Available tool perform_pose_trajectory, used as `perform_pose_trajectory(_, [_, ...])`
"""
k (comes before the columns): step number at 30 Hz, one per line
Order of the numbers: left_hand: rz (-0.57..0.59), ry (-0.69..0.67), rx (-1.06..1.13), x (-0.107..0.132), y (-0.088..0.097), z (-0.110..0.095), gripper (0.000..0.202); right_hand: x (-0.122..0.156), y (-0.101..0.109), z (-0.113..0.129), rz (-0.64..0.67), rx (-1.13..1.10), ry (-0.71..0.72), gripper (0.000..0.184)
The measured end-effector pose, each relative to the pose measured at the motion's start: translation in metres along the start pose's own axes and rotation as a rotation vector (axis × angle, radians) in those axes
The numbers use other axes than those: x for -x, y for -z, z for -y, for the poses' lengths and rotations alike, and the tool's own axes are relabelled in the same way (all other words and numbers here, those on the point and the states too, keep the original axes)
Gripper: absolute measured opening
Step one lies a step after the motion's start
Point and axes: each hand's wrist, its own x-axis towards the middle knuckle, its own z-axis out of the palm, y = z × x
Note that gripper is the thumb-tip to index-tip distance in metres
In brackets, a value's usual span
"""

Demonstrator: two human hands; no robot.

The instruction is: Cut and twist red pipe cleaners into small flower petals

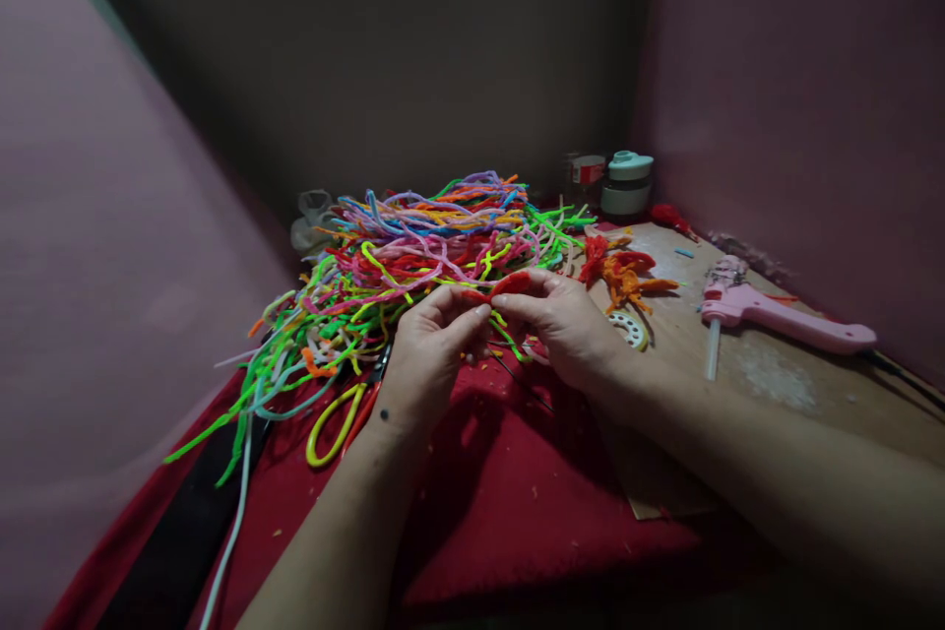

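Note:
Between my two hands is a red pipe cleaner [511,285], bent into a loop on the right side. My left hand [441,335] pinches its left end between thumb and forefinger. My right hand [565,320] grips the looped part, fingertips almost touching those of the left. Parts of the red piece are hidden behind the fingers. Just beyond the hands lies a big heap of coloured pipe cleaners [435,226]. Yellow-handled scissors [336,425] rest beside my left wrist, their blades partly covered by the heap.
A pink glue gun [793,317] lies on a brown board [768,413] at the right, its cord running off right. Orange and red twisted pieces [627,278] and a white spool [627,330] sit nearer. A lidded jar [627,185] stands behind. Red cloth [472,522] covers the table.

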Motion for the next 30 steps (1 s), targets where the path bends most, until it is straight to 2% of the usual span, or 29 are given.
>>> perform_pose_trajectory(4, [0.054, 0.029, -0.015, 0.001, 0.0, -0.002, 0.018, -0.001, 0.002, 0.003, 0.015, 0.076, 0.041, 0.006])
perform_pose_trajectory(8, [0.036, 0.054, -0.041, 0.001, 0.0, -0.004, 0.02, -0.001, 0.004, 0.004, 0.069, 0.11, 0.041, 0.003])
perform_pose_trajectory(12, [0.032, 0.039, -0.08, 0.001, 0.001, -0.006, 0.016, 0.0, 0.004, 0.006, 0.091, 0.088, 0.027, 0.007])
perform_pose_trajectory(16, [0.013, 0.018, -0.11, 0.003, -0.002, -0.009, 0.01, 0.004, 0.001, 0.009, 0.065, 0.231, 0.074, 0.016])
perform_pose_trajectory(18, [0.008, 0.047, -0.094, 0.003, -0.003, -0.008, 0.008, 0.007, 0.001, 0.008, 0.034, 0.366, 0.18, 0.017])
perform_pose_trajectory(22, [0.051, 0.194, 0.053, 0.002, -0.004, -0.004, 0.005, 0.009, 0.004, 0.002, 0.014, 0.712, 0.578, 0.017])
perform_pose_trajectory(24, [0.088, 0.243, 0.114, 0.0, -0.003, -0.002, 0.007, 0.009, 0.006, 0.001, 0.026, 0.815, 0.678, 0.016])
perform_pose_trajectory(26, [0.106, 0.219, 0.127, 0.0, -0.003, -0.001, 0.009, 0.007, 0.007, 0.004, 0.013, 0.84, 0.66, 0.019])
perform_pose_trajectory(30, [0.099, 0.093, 0.052, 0.002, -0.001, 0.0, 0.017, 0.004, 0.006, 0.012, -0.001, 0.757, 0.501, 0.024])
